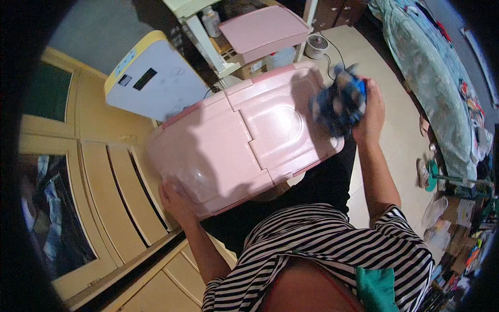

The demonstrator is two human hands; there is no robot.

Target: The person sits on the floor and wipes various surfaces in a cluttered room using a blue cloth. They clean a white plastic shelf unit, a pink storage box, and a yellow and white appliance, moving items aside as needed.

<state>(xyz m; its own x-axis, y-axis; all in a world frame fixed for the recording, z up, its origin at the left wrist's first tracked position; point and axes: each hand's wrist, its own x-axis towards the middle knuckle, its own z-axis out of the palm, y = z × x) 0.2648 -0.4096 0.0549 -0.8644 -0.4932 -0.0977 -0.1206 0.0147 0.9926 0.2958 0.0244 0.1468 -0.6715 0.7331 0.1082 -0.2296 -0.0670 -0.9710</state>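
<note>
In front of me is a large pink plastic storage box (205, 145), its two-part lid closed and shiny. My left hand (176, 200) grips the box at its near left edge; some of the fingers are hidden there. A bunched dark blue patterned cloth (340, 104), blurred by motion, is in my right hand (370, 112). That hand is closed around the cloth's right side, at the far right end of the lid. Part of the cloth hangs over the lid, and I cannot tell whether it touches the surface.
Cream drawers (122, 197) stand close on the left. Behind the box are a white and yellow panel (156, 83), a white shelf (200, 41) with a smaller pink box (265, 28), and a pot (316, 47). A covered bed (426, 78) and piled clutter (457, 229) line the right.
</note>
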